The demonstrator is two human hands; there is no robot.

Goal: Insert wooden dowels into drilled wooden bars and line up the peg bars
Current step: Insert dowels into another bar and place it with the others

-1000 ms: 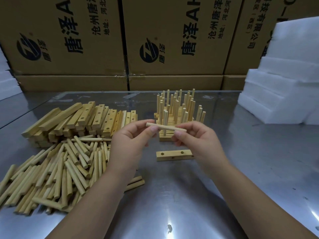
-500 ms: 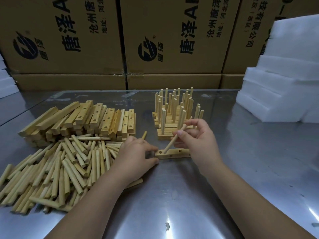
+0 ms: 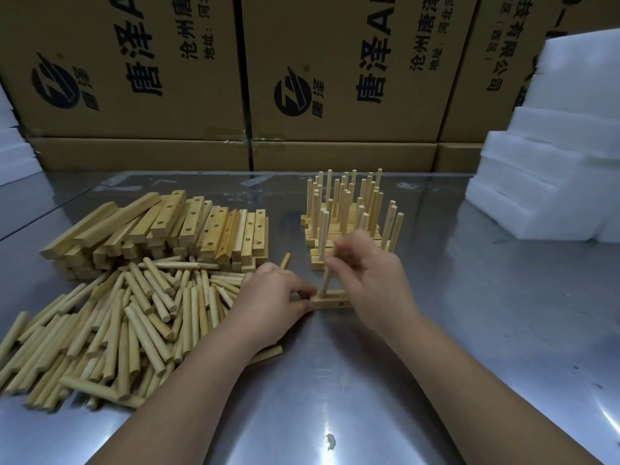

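Slanted a moment back, dowel [image 3: 324,280] stood upright in 9 o'clock hole of drilled bar [image 3: 332,302], 6 o'clock of finished peg bars [image 3: 343,213]. My right hand [image 3: 372,283] pinched it; left hand [image 3: 268,297] gripped spare dowel [image 3: 285,260], bracing bar. Next, I judged: press home.

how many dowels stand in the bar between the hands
1: the dowel stands near the left end of the bar, under the right hand; that hand may hide another.
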